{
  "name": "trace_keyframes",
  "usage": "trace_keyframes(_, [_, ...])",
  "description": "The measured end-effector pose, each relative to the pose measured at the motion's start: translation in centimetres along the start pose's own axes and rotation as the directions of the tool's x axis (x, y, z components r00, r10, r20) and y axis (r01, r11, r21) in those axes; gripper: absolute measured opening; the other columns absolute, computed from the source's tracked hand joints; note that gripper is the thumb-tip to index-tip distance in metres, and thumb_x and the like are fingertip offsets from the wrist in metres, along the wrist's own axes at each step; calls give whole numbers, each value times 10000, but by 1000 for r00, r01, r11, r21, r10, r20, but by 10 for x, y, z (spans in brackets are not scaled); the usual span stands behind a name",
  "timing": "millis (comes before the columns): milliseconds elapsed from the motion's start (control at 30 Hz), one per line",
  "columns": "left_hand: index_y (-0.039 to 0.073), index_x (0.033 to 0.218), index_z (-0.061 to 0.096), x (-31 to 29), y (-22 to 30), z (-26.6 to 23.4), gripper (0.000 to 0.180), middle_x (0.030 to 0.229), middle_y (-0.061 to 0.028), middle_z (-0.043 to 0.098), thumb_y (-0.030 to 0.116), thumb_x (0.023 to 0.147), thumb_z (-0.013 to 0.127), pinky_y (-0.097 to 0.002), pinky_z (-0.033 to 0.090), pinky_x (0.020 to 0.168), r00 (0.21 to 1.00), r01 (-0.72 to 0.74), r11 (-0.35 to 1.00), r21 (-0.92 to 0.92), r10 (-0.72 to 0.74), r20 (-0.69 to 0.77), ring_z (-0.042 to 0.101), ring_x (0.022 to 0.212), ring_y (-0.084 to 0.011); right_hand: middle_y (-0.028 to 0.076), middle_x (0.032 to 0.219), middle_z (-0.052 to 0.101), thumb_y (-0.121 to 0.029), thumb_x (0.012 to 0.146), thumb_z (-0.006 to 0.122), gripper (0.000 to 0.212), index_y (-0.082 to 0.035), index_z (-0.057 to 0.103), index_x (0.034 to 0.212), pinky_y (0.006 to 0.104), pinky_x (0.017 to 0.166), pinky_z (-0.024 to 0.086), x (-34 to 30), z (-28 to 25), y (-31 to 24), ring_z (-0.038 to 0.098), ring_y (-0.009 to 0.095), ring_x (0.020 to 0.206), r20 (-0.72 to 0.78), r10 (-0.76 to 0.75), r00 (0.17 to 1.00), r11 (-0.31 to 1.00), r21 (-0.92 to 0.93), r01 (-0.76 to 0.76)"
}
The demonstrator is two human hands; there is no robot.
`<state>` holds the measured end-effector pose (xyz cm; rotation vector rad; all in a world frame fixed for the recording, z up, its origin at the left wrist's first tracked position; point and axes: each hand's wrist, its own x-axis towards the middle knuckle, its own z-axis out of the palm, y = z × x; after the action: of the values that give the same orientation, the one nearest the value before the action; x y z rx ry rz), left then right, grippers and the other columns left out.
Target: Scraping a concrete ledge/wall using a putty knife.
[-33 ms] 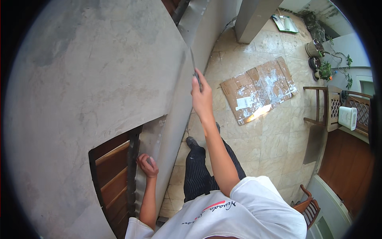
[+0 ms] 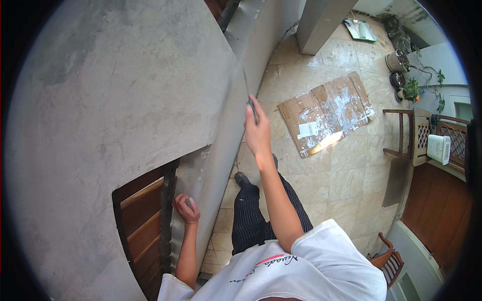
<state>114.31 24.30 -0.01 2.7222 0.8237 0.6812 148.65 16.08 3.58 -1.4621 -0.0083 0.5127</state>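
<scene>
My right hand [image 2: 257, 131] is closed round the dark grip of a thin-bladed scraper [image 2: 246, 83]. Its blade shows nearly edge-on and points away from me, along the corner of the grey plastered wall [image 2: 125, 90]. Whether the tip touches the plaster I cannot tell. Lower left, my left hand [image 2: 187, 208] is closed on a small grey lump [image 2: 189, 203], whose kind is unclear. That hand rests against the grey ledge [image 2: 193, 170] beside the slatted wooden window [image 2: 143, 210].
Flattened cardboard [image 2: 326, 113] with white smears lies on the tiled floor [image 2: 346, 175]. A grey pillar [image 2: 321, 25] stands beyond. On the right are potted plants [image 2: 398, 61], a wooden bench [image 2: 420, 135] bearing a white container [image 2: 438, 149], and a wooden chair [image 2: 391, 263].
My right hand with the scraper has come slightly back toward me and a little to the right. My left hand stays where it was.
</scene>
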Motion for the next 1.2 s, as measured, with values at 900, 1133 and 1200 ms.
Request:
trace_keyframes(900, [25,986,487,2,4,-2,162,978,-158,539,157,896,515,-465,379,822,999,13,1000,2,-13,33,510,875,-345,-34,640,392,-310,992,482,434,-118,498,1380,230,471,327,1,2,18,379,58,534,25,149,988,988,44,-150])
trace_keyframes(1133, [26,987,485,4,8,1,162,978,-156,538,154,894,518,-465,380,821,999,15,1000,-3,-15,32,511,880,-346,-32,609,414,-360,995,460,458,-147,472,1400,234,366,258,36,4,17,325,48,430,-10,168,986,986,15,-168])
trace_keyframes(1200, [26,986,484,3,3,-3,161,978,-155,537,152,892,519,-464,379,820,999,20,1000,6,-20,27,510,880,-346,-31,606,412,-363,996,456,458,-150,469,1401,231,367,260,32,5,3,326,48,432,4,185,983,983,15,-185])
